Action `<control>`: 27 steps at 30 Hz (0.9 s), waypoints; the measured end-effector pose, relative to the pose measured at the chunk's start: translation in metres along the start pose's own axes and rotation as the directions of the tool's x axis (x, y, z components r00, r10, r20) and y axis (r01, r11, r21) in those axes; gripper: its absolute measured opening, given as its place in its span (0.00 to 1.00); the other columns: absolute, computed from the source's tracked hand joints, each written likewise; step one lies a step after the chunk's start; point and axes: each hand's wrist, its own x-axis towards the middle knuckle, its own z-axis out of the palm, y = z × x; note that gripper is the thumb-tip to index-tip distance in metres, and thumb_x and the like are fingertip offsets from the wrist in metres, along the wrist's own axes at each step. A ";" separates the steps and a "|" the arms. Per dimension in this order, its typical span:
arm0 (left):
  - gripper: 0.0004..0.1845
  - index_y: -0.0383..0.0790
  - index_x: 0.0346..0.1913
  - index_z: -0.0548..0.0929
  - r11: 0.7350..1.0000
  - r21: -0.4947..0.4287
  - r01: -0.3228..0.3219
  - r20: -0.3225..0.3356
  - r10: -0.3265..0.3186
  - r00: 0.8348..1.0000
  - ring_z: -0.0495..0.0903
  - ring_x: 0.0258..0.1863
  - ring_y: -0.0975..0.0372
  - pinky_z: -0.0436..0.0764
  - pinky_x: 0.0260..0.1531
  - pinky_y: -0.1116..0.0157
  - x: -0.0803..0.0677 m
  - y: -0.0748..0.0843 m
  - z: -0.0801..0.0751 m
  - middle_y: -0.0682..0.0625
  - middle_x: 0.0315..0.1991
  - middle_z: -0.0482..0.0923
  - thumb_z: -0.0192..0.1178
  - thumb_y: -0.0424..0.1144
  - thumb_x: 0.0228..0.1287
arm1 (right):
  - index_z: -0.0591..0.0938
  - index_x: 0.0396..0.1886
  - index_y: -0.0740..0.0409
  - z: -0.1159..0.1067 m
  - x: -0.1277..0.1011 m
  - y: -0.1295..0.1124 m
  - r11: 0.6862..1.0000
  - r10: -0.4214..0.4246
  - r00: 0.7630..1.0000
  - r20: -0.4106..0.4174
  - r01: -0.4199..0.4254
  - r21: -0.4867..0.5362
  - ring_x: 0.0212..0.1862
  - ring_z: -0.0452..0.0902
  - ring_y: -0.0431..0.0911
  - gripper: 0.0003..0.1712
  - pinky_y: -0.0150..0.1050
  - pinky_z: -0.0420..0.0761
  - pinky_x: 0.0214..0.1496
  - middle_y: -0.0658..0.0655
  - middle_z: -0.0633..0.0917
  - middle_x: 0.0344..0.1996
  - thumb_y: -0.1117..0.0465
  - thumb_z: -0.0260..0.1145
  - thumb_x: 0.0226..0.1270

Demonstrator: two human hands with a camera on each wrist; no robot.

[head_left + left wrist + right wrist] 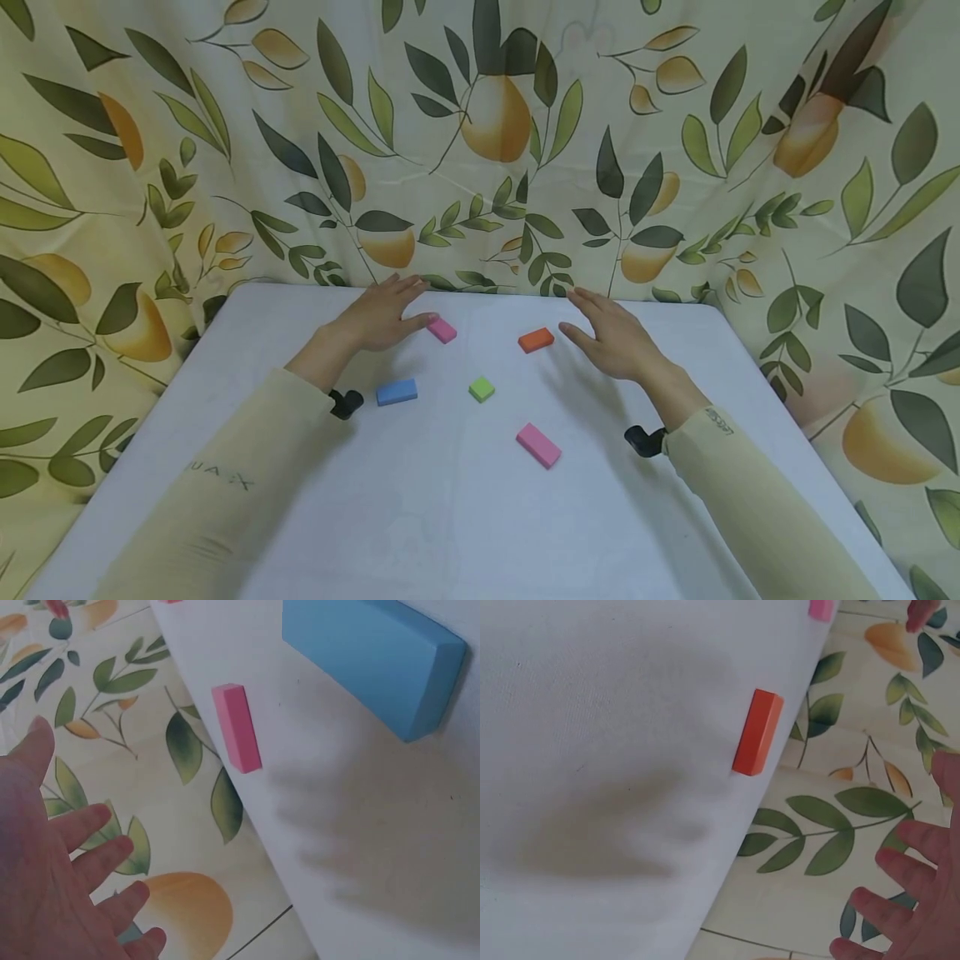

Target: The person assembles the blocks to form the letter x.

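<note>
My left hand (382,315) hovers over the far left of the white table, fingers extended and holding nothing. Its thumb overlaps a small pink block (442,330) in the head view, but the left wrist view shows the hand apart from the pink block (237,729). Nearer me on that side lies a blue block (397,392). My right hand (611,337) is raised with spread fingers, just right of an orange block (536,340), not touching it. In the right wrist view the orange block (758,733) lies near the table edge. A green block (482,389) sits mid-table.
A larger pink block (538,446) lies nearer me, right of centre. The white table (420,517) ends at the back against a curtain (480,208) printed with leaves and fruit. Dark wrist devices sit below both hands.
</note>
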 end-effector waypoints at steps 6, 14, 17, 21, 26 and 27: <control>0.40 0.53 0.76 0.53 1.000 -0.018 -0.008 0.005 0.008 1.000 0.39 0.78 0.50 0.44 0.73 0.45 -0.001 0.002 0.001 0.51 0.79 0.45 0.40 0.69 0.68 | 0.54 0.77 0.45 0.000 -0.003 -0.002 1.000 -0.008 1.000 -0.007 0.008 0.011 0.76 0.48 0.60 0.40 0.63 0.51 0.72 0.55 0.54 0.77 0.38 0.52 0.71; 0.39 0.54 0.76 0.53 0.999 -0.047 -0.014 -0.001 0.014 1.000 0.41 0.78 0.54 0.50 0.73 0.47 -0.003 0.006 0.003 0.50 0.78 0.46 0.42 0.68 0.68 | 0.55 0.77 0.46 0.001 -0.007 -0.004 1.000 -0.024 1.000 -0.012 0.024 0.007 0.76 0.49 0.58 0.41 0.63 0.53 0.72 0.54 0.55 0.76 0.34 0.50 0.70; 0.38 0.53 0.76 0.54 0.998 -0.056 -0.023 -0.007 0.022 1.000 0.42 0.78 0.54 0.50 0.73 0.48 -0.004 0.008 0.004 0.50 0.78 0.47 0.43 0.67 0.69 | 0.56 0.77 0.46 0.000 -0.009 -0.006 1.000 -0.028 1.000 -0.012 0.028 0.010 0.76 0.50 0.58 0.40 0.63 0.54 0.72 0.54 0.56 0.76 0.36 0.51 0.71; 0.37 0.52 0.76 0.54 0.997 -0.066 -0.033 -0.009 0.033 0.999 0.44 0.78 0.53 0.51 0.73 0.49 -0.005 0.011 0.005 0.51 0.78 0.48 0.42 0.65 0.70 | 0.56 0.76 0.45 0.002 -0.012 -0.007 1.000 -0.017 1.000 -0.006 0.017 0.012 0.76 0.51 0.57 0.39 0.63 0.55 0.71 0.54 0.57 0.76 0.37 0.52 0.71; 0.36 0.54 0.76 0.55 0.995 -0.094 -0.017 -0.004 0.016 1.000 0.46 0.77 0.53 0.53 0.73 0.49 -0.005 0.014 0.008 0.52 0.78 0.48 0.44 0.63 0.70 | 0.57 0.76 0.44 0.004 -0.014 -0.007 1.000 -0.012 1.000 -0.013 0.012 0.022 0.75 0.52 0.57 0.40 0.63 0.56 0.71 0.54 0.57 0.76 0.34 0.50 0.70; 0.36 0.54 0.76 0.55 0.995 -0.103 -0.009 -0.004 0.009 1.000 0.46 0.77 0.54 0.53 0.73 0.49 -0.006 0.015 0.008 0.52 0.78 0.48 0.45 0.63 0.70 | 0.57 0.76 0.44 0.004 -0.015 -0.007 1.000 -0.013 1.000 -0.015 0.014 0.025 0.75 0.52 0.57 0.40 0.63 0.56 0.71 0.54 0.58 0.76 0.33 0.49 0.70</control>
